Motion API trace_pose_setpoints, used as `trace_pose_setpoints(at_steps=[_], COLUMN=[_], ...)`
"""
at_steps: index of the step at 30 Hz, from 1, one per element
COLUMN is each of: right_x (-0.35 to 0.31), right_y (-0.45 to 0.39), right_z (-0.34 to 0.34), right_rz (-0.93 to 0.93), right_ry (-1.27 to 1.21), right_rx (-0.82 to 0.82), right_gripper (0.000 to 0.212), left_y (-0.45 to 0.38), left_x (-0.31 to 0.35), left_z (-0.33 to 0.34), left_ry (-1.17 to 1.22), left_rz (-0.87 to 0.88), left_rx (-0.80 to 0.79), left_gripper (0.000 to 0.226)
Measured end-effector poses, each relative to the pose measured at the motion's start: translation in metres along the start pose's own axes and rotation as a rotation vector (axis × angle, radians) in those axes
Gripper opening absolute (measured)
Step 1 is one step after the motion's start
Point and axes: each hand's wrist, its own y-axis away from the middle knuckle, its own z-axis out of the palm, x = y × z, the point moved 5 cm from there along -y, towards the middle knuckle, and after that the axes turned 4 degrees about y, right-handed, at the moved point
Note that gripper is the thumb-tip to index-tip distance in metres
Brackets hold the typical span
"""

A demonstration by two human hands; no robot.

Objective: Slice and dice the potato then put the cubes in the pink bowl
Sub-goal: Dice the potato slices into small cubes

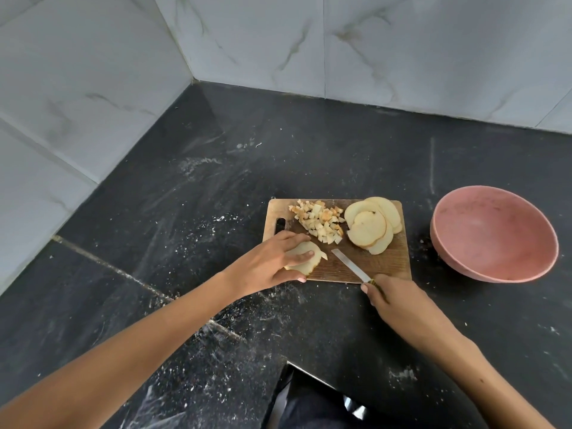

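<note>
Pink bowl (495,233) right of cutting board (387,261)

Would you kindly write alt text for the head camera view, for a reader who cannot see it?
A person's left hand presses pale potato slices flat on a rectangular wooden cutting board while the right hand grips a small steel-bladed knife. Diced potato cubes and a stack of round potato slices lie farther back on the board; a round pink bowl, seemingly empty, sits right of it on the black stone counter.

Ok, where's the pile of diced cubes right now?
In the head view the diced cubes sit on the far-left part of the cutting board, just left of the stacked potato slices; none are in the pink bowl.
</note>
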Motion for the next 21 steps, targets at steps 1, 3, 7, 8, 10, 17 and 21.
trace_pose_setpoints(at_steps=[1, 3, 7, 8, 10, 17, 21], right_x=[-0.002, -0.007, -0.019, -0.022, -0.028, -0.044, -0.051], right_y=[-0.001, -0.003, -0.004, -0.005, -0.009, -0.026, -0.033], right_z=[0.002, 0.006, 0.010, 0.011, 0.011, 0.009, 0.011], right_rz=[0.002, 0.003, -0.012, -0.019, -0.029, -0.085, -0.105], right_ry=[0.012, 0.046, 0.103, 0.114, 0.140, 0.261, 0.300], right_rx=[-0.003, -0.001, 0.015, 0.021, 0.029, 0.052, 0.049], right_gripper=[0.031, 0.029, 0.024, 0.022, 0.019, 0.020, 0.010], left_y=[0.001, 0.002, 0.007, 0.008, 0.010, 0.010, 0.012], left_x=[0.001, 0.003, 0.006, 0.007, 0.010, 0.030, 0.036], left_z=[0.000, 0.000, 0.003, 0.004, 0.006, 0.011, 0.017], left_ry=[0.002, 0.005, 0.009, 0.021, 0.045, 0.129, 0.215], left_rz=[-0.008, -0.038, -0.141, -0.178, -0.260, -0.569, -0.692], left_rx=[0.017, 0.047, 0.109, 0.124, 0.158, 0.367, 0.499], left_gripper=[0.047, 0.047, 0.048, 0.047, 0.045, 0.046, 0.045])
